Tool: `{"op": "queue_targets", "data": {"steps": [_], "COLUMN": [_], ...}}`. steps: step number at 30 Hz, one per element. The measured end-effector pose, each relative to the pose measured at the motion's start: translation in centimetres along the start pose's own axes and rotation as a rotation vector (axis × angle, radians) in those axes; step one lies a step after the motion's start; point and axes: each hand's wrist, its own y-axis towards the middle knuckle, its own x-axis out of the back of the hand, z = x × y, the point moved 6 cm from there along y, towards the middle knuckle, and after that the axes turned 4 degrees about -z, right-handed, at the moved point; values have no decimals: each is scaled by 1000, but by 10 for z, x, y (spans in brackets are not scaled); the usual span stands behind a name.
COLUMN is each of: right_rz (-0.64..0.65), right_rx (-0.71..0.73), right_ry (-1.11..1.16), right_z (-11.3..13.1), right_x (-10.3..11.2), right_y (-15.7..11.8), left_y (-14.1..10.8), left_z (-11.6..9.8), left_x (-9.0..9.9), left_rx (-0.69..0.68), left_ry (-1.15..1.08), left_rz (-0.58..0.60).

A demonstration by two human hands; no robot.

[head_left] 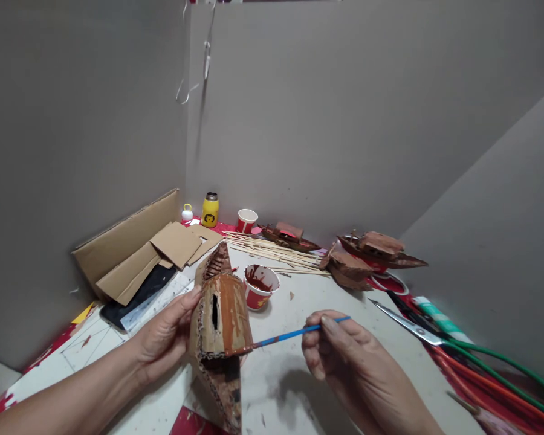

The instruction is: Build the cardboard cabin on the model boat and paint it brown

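Observation:
My left hand (170, 332) grips a cardboard model boat (226, 308) by its side, holding it tilted above the table. Its curved cabin roof is part bare cardboard, part streaked with wet reddish-brown paint, and has a dark slot cut in it. Between the thumb and fingers of my right hand (344, 350) is a blue-handled paintbrush (294, 333). The brush's brown-stained tip touches the lower right edge of the cabin roof. Just beyond the boat stands a paper cup (260, 287) with dark red-brown paint inside.
Several brown model boats (381, 244) sit at the back right, near thin wooden sticks (281, 254). Cardboard pieces (176, 241) and a dark phone-like slab (138, 302) lie left. A yellow bottle (210, 211) stands behind. Scissors (412, 326) and green-handled tools (503, 362) lie right.

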Motion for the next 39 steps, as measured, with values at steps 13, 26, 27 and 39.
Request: {"op": "queue_targets", "data": {"steps": [13,26,27,39], "right_rz": [-84,46,58,-115], "right_rx": [24,-93,-99,-50], "right_ry": [157,143,143,243], "right_z": [7,-12,-13,2], "right_x": [4,-5,-6,4], "right_y": [14,3,2,13], "left_y": [-4,-5,-5,-6], "left_z": [4,-2,-2,0], "left_x": [-6,-15,-14,-11], "left_rx": [103,57,59,101], "left_ry": [-10,-113,-117,-72], "left_rz": [72,220,220,209]}}
